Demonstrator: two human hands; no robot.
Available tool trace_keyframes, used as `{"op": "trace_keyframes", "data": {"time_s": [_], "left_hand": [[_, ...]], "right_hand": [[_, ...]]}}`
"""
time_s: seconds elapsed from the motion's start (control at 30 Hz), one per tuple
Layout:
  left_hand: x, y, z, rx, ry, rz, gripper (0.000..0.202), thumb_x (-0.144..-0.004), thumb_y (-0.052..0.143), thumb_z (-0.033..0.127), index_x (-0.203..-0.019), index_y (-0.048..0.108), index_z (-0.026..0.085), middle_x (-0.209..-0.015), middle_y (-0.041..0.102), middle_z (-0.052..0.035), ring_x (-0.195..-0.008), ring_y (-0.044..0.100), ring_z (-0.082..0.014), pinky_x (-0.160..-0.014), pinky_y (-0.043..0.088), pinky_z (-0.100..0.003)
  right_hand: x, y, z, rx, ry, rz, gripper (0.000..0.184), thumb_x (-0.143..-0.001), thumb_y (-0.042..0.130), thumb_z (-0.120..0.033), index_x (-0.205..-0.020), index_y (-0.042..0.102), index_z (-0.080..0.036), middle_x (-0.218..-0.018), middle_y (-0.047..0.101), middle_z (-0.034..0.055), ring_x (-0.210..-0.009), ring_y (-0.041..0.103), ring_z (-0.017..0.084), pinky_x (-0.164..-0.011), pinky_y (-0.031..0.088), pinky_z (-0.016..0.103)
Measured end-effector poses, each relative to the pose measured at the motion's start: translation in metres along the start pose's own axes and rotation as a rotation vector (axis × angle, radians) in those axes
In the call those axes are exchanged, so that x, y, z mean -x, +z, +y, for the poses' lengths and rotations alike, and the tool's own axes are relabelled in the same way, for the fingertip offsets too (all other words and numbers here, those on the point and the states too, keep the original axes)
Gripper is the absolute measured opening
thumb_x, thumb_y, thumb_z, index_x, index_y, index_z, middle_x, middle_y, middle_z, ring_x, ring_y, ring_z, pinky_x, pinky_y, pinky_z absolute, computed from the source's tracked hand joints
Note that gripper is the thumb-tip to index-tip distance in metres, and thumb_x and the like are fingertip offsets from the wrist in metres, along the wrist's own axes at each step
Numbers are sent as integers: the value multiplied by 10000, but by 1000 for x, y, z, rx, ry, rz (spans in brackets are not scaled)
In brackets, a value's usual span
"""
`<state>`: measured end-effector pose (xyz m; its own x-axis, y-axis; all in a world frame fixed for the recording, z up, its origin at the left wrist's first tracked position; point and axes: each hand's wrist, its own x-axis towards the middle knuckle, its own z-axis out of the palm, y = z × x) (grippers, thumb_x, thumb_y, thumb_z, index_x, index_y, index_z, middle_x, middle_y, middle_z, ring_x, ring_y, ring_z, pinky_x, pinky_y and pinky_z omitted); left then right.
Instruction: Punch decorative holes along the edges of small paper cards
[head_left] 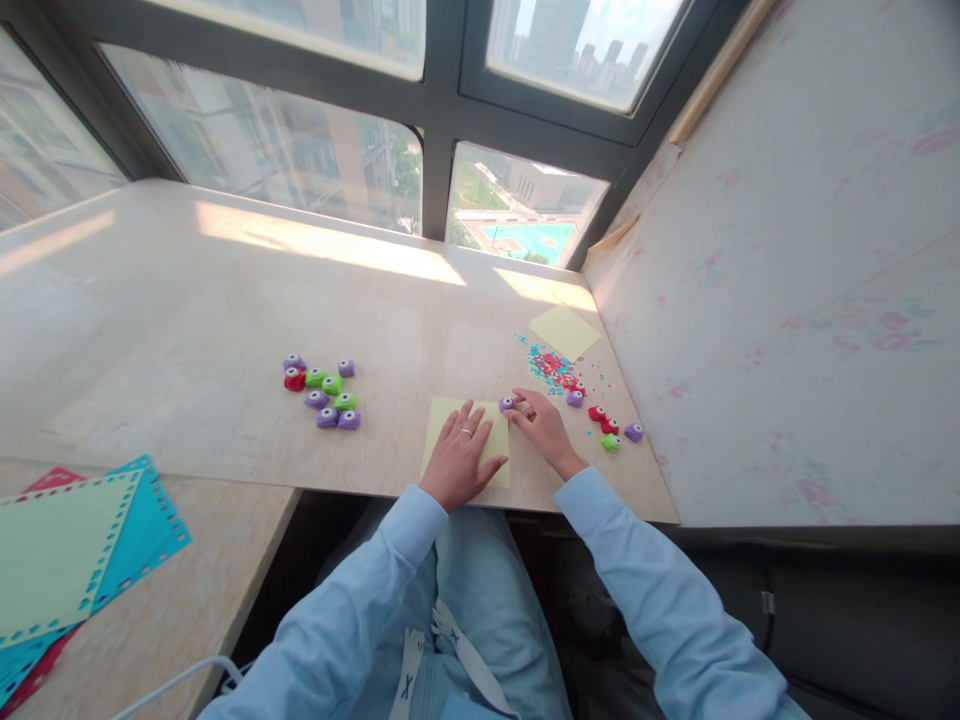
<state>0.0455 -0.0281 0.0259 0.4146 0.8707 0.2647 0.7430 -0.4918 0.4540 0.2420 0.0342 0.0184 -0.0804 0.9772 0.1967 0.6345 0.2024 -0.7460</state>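
Observation:
My left hand (461, 455) lies flat on a pale yellow sheet of paper (435, 425), fingers spread, a ring on one of them. At the sheet's upper right corner, the fingers of my right hand (541, 425) are closed on a small purple craft punch (507, 404). Whether the paper's edge sits inside the punch I cannot tell. Just beyond my right hand lies a heap of red and blue paper bits (553, 368), with a second yellow sheet (566, 330) behind it.
Several purple, green and red punches (330, 385) stand in a group to the left. More punches (609, 426) are by the wall (787, 300) at right. Yellow, blue and red sheets with punched edges (67, 545) lie on the lower left surface. A window runs behind the tabletop (225, 320).

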Motion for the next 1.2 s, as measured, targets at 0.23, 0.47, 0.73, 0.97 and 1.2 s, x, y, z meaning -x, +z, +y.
{"op": "trace_keyframes", "data": {"time_s": [0.23,0.47,0.73,0.97,1.2], "left_hand": [[-21,-45,-33,15,-19,-42,514,-934,488,490,-1333,516,167,-1420,519,-142,-1450,277,-336,-1142,289,-566],[-42,-21,-66,-46,116,-170,476,-927,518,456,-1331,547,206,-1491,449,-128,-1471,244,-288,-1197,190,-518],[-34,-10,-69,-54,128,-159,510,-960,433,490,-1370,509,195,-1509,424,-133,-1453,291,-270,-1206,166,-496],[-35,-13,-67,-42,133,-168,517,-958,433,502,-1375,510,207,-1516,411,-135,-1451,290,-283,-1205,158,-518],[-34,-14,-66,-83,148,-168,525,-960,413,518,-1376,514,214,-1512,416,-132,-1450,290,-283,-1202,169,-515]], "right_hand": [[1,-5,2,-100,70,-23,430,-812,658,-411,-1177,642,-184,-1095,674,102,-708,610,153,-734,534,334],[-3,-7,-4,-17,-65,-95,241,-865,616,-355,-1054,708,-237,-1072,652,88,-937,611,218,-751,527,337],[15,-14,-1,-79,-15,-70,228,-883,609,-387,-1040,715,-260,-1022,640,56,-747,588,162,-659,524,303],[14,-9,-5,-67,16,-24,254,-871,631,-428,-1035,699,-247,-993,632,55,-655,546,140,-604,511,291],[10,-7,-11,-45,30,-8,243,-869,632,-418,-1016,707,-240,-981,660,58,-675,566,152,-645,524,308]]}}
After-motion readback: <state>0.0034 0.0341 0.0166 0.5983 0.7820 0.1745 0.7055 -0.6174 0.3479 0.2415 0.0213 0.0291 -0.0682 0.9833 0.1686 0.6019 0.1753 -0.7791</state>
